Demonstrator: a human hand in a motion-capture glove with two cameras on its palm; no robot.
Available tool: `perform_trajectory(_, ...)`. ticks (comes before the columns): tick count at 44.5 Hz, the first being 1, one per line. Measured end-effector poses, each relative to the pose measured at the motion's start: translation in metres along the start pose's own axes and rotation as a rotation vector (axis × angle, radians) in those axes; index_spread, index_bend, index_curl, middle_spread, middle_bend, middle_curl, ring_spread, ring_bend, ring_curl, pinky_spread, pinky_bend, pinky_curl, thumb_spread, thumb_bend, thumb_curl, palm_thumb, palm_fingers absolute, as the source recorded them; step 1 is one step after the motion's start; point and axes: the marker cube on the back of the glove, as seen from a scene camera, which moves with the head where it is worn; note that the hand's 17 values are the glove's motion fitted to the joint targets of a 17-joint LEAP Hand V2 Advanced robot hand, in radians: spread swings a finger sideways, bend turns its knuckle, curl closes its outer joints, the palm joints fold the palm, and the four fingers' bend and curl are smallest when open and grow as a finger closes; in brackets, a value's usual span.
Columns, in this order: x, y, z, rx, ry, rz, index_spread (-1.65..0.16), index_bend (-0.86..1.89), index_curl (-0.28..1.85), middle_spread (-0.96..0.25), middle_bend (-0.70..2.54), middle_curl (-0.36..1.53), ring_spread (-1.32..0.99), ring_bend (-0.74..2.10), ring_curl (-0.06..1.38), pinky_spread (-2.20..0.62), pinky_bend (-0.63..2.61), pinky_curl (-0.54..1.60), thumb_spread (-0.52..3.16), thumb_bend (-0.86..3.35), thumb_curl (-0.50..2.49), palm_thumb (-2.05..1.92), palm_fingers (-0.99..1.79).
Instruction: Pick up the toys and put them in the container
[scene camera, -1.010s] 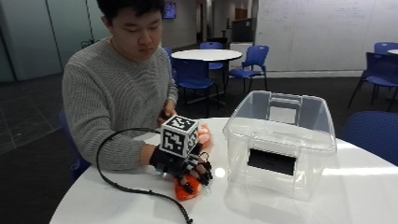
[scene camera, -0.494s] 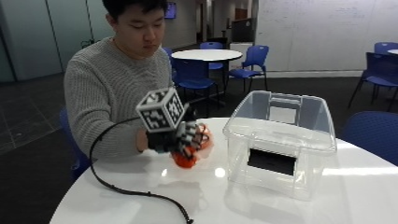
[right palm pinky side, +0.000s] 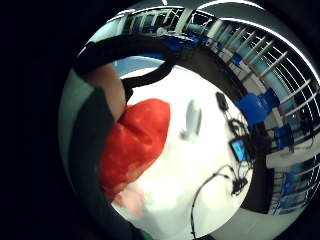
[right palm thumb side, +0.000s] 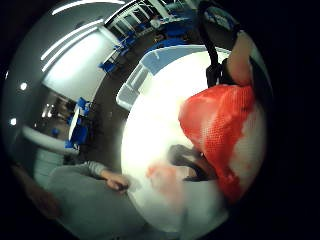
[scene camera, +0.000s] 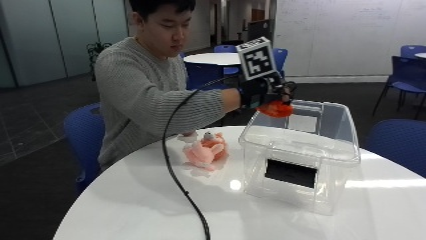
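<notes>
**First toy going over the container, one toy waiting on the tabletop**

The person's gloved right hand (scene camera: 266, 95) is gripping a red-orange toy (scene camera: 276, 109), with the fingers curled around it, and is holding it in the air above the near rim of the clear plastic container (scene camera: 299, 150). Both palm views are agreeing on this: the red toy (right palm pinky side: 132, 145) is filling much of the space next to the palm, with the white tabletop (right palm pinky side: 200, 165) lying well below it, and on the thumb side its mesh-like red and white surface (right palm thumb side: 225, 130) is sitting right against the hand.

Judging from how things lie, the task is standing at roughly its halfway mark. The red-orange toy is lifted but not yet released, so no toy is counting as delivered. A pink plush toy (scene camera: 205, 150) is lying on the tabletop (scene camera: 133, 200) just beside the container's left wall, close in front of the person, untouched. That one is remaining to be picked up once the current toy is dropped in.

The container is standing upright near the middle of the round tabletop with its top open and no lid in sight. Through its clear walls the inside is looking bare of toys; the only dark patch is a rectangular label or panel on its front wall (scene camera: 291, 173), and whether that sits on the outside or the inside I cannot tell. The bare left hand is resting low behind the pink plush toy, mostly hidden.
</notes>
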Motion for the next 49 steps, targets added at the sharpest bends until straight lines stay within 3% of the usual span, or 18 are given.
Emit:
perform_trajectory(5, -0.055, -0.052, 0.041, -0.069, 0.029, -0.047, -0.36, 0.52, 0.79, -0.28, 0.82, 0.78, -0.62, 0.91, 0.61, -0.36, 0.75, 0.47, 0.8, 0.14, 0.87, 0.57, 0.73)
perform_trajectory(12, -0.065, -0.068, 0.067, -0.198, 0.054, -0.032, -0.38, 0.53, 0.83, -0.28, 0.83, 0.82, -0.62, 0.93, 0.64, -0.33, 0.78, 0.48, 0.79, 0.13, 0.92, 0.56, 0.64)
perform_trajectory(16, -0.053, -0.059, 0.079, -0.364, 0.087, -0.018, -0.38, 0.25, 0.79, -0.29, 0.78, 0.8, -0.57, 0.93, 0.66, -0.23, 0.83, 0.51, 0.94, 0.06, 0.86, 0.43, 0.24)
perform_trajectory(18, -0.048, -0.054, 0.08, -0.394, 0.082, -0.029, -0.37, 0.08, 0.73, -0.28, 0.61, 0.74, -0.51, 0.83, 0.64, -0.18, 0.96, 0.55, 1.02, -0.04, 0.78, 0.29, -0.18)
perform_trajectory(20, -0.045, -0.049, 0.079, -0.392, 0.071, -0.024, -0.38, 0.08, 0.68, -0.27, 0.48, 0.68, -0.45, 0.72, 0.61, -0.13, 0.98, 0.53, 1.04, -0.08, 0.72, 0.19, -0.32)
perform_trajectory(33, -0.055, 0.006, 0.04, -0.302, -0.011, -0.045, -0.38, 0.1, 0.46, -0.23, 0.2, 0.52, -0.26, 0.4, 0.46, 0.02, 0.85, 0.44, 1.16, -0.03, 0.53, 0.0, -0.2)
perform_trajectory(43, -0.042, 0.123, -0.013, -0.256, -0.147, -0.137, -0.38, 0.13, 0.39, -0.22, 0.17, 0.47, -0.21, 0.35, 0.43, 0.05, 0.8, 0.4, 1.25, -0.01, 0.46, 0.02, -0.11)
perform_trajectory(49, -0.043, 0.185, -0.006, -0.247, -0.051, -0.108, -0.39, 0.16, 0.38, -0.21, 0.18, 0.46, -0.2, 0.34, 0.42, 0.05, 0.77, 0.39, 1.27, -0.01, 0.43, 0.03, -0.05)
